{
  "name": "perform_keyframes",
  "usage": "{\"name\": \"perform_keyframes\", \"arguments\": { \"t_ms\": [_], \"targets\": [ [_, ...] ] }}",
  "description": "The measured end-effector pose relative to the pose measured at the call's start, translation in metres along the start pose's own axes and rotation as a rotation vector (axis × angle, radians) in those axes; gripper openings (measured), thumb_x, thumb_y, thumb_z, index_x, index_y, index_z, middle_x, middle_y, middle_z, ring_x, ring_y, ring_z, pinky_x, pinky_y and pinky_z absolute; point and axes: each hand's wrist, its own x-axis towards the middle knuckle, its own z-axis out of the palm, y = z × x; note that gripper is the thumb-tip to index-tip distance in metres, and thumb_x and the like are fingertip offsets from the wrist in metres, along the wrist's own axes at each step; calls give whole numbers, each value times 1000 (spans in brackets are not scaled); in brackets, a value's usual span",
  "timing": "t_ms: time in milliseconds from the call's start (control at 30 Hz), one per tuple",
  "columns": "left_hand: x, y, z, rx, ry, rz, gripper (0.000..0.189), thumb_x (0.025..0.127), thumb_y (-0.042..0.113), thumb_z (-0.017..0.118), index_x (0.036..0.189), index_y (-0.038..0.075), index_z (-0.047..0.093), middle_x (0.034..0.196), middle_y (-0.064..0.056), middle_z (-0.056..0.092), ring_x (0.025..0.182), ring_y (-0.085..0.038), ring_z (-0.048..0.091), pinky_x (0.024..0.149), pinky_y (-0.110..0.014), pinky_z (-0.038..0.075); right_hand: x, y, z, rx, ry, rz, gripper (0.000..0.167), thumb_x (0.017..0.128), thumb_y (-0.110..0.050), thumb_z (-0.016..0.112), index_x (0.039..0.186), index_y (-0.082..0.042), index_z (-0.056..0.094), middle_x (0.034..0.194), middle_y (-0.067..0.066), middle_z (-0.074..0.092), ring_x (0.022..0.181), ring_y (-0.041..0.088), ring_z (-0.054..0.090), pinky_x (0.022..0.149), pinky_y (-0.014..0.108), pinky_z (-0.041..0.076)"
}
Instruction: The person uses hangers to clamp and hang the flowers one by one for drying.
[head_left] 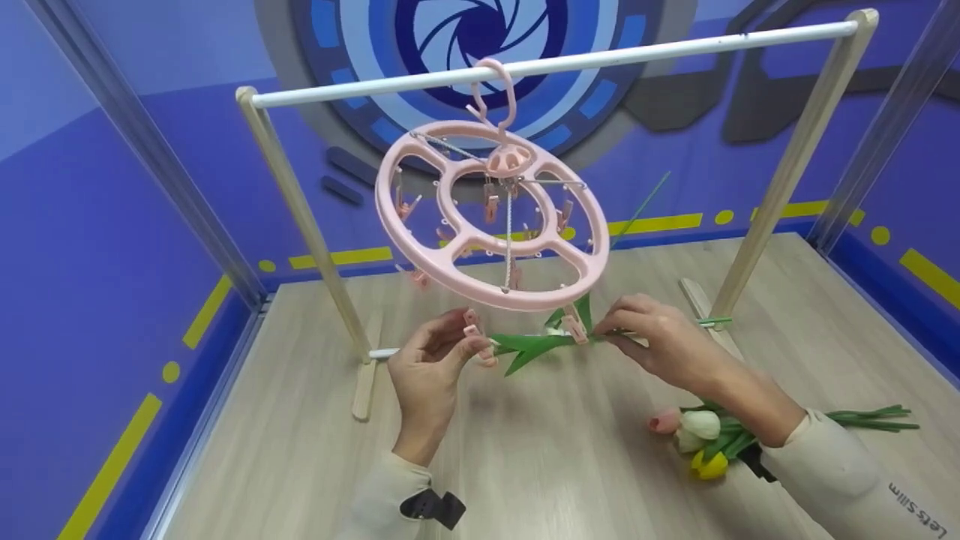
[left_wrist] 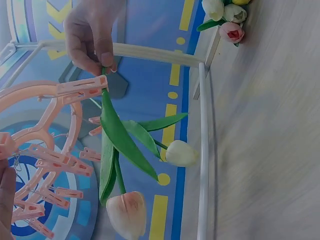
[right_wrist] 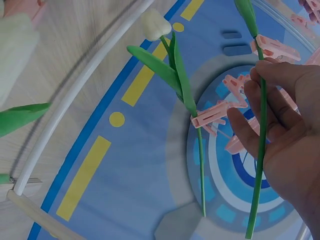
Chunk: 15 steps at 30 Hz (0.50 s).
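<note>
A round pink clip hanger (head_left: 508,160) hangs tilted from a white rail, with several clothespins below it. My right hand (head_left: 671,341) pinches the green stem of a pink tulip (left_wrist: 126,215), close to a clothespin (left_wrist: 82,89) that grips the stem. This tulip's bloom points toward my left hand. Thumb and fingers of my left hand (head_left: 431,367) hold another pink clothespin (head_left: 472,330) at the hanger's near left side; only a sliver of that hand shows in the left wrist view. Behind, a white tulip (right_wrist: 155,25) hangs from a second clothespin (right_wrist: 215,114).
The rail (head_left: 637,56) rests on wooden posts (head_left: 795,165), with a lower white bar (left_wrist: 202,150) near the table. A bunch of pink, white and yellow tulips (head_left: 701,425) lies on the wooden table (head_left: 525,465) by the right forearm. Blue patterned panels (head_left: 180,225) enclose the area.
</note>
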Motion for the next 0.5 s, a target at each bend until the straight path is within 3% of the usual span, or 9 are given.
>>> {"name": "perform_keyframes", "arguments": {
  "t_ms": [133,267,500],
  "targets": [
    [-1,-1,0,12,5,19,38,86,1,87,121,-3,75,113,-9,78,100,-24,75,88,-33,63,0,1,0,-3,-5,6,33,85,12,83,108,-12,79,104,-1,73,96,17,67,83,31,62],
    [0,-2,0,-16,-13,-1,39,85,-3,87,122,-4,73,113,-11,77,102,-26,74,91,-36,62,0,1,0,-12,22,-16,34,84,13,84,107,-11,78,104,-2,72,96,17,66,83,30,62],
    [1,0,1,-43,-41,-36,39,82,-3,89,118,-5,72,110,-13,76,100,-27,74,90,-39,63,0,-5,-1,-5,100,-38,41,79,18,85,107,-11,77,107,-1,72,98,19,67,92,13,52]
  ]
}}
